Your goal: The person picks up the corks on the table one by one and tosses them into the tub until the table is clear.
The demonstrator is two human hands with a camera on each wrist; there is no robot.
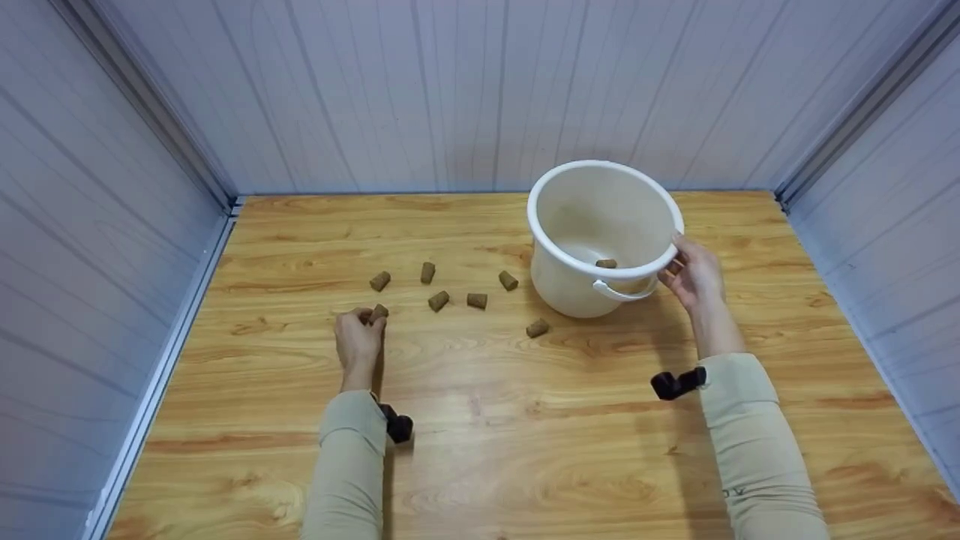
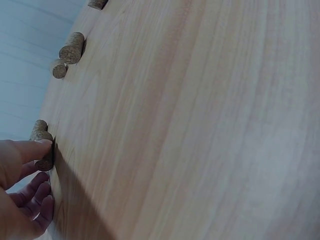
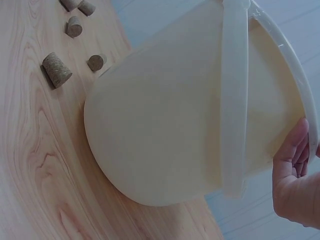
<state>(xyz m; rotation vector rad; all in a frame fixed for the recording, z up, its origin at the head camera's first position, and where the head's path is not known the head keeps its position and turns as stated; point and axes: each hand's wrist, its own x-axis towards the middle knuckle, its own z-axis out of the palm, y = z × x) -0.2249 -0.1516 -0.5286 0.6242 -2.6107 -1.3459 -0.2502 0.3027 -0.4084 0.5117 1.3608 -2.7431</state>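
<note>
My left hand pinches a brown cork low over the wooden table, left of the other corks. In the left wrist view, thumb and finger meet the cork on its sides, and the remaining fingers curl below it. My right hand grips the rim of a white plastic bucket at its right side, thumb on the rim. The bucket stands upright on the table with its handle hanging down the near side. One cork lies inside on the bucket's bottom.
Several corks lie scattered between the left hand and the bucket, among them one cork just beyond the left hand and another cork by the bucket's base. Pale panel walls enclose the wooden table at the back and sides.
</note>
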